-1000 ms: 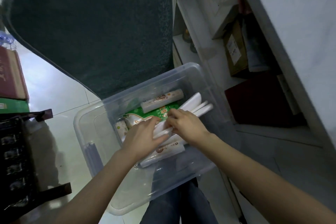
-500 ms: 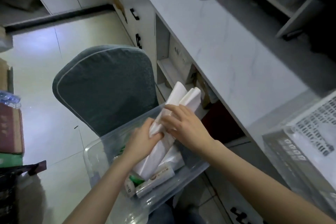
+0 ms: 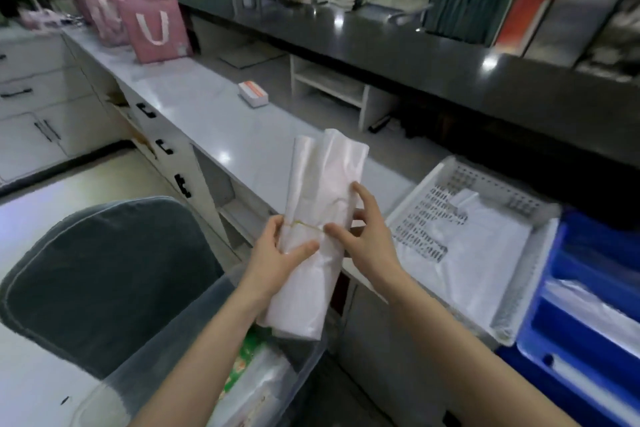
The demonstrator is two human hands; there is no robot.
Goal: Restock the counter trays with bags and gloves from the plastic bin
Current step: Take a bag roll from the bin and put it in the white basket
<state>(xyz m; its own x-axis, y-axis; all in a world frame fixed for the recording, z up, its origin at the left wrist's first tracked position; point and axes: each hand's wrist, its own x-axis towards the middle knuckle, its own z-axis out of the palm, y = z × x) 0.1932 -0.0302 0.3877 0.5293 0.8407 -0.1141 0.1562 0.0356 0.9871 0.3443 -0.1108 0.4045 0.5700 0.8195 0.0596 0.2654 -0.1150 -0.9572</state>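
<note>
left hand (image 3: 277,253) grips roll (image 3: 311,236) | right hand (image 3: 363,236) pinches band (image 3: 304,226) | we slide band off, roll steady

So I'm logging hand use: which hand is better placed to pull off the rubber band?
Right hand: its fingertips pinch the rubber band, while the left hand grips the bag bundle.
</note>
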